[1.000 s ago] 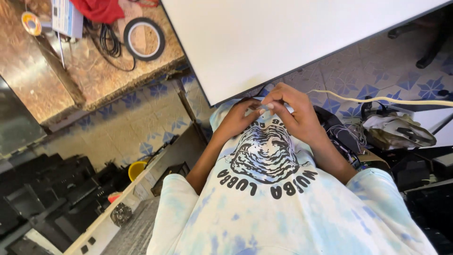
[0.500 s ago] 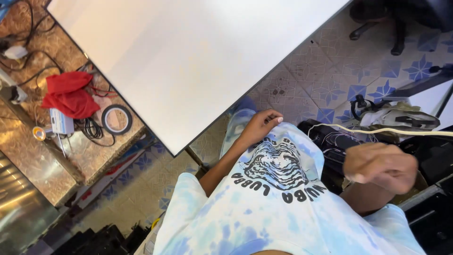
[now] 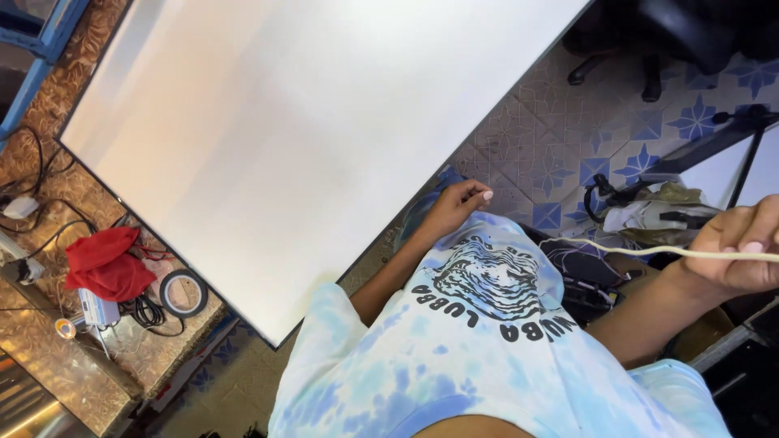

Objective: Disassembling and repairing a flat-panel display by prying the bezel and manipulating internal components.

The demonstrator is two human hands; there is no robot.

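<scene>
Grips a thin cream cord (image 3: 633,250) in the right hand (image 3: 742,247), fingers closed round it at the frame's right edge, well apart from the left hand (image 3: 458,203). Runs the cord leftward from that fist, level and fairly taut, towards the far hem of a tie-dyed blue shirt (image 3: 487,341); cannot tell where its end lies. Rests the left hand, fingers curled, at that hem beside the corner of a big white board (image 3: 324,138); cannot tell whether it pinches cloth or nothing. Looks like a drawing-out of the cord, midway, with the hem end anchored by the left. Calls for a steady pinch and an even pull, clear of the clutter (image 3: 649,219) on the tiled floor (image 3: 552,154). Off to the left: red cloth (image 3: 105,264), tape roll (image 3: 183,294).
</scene>
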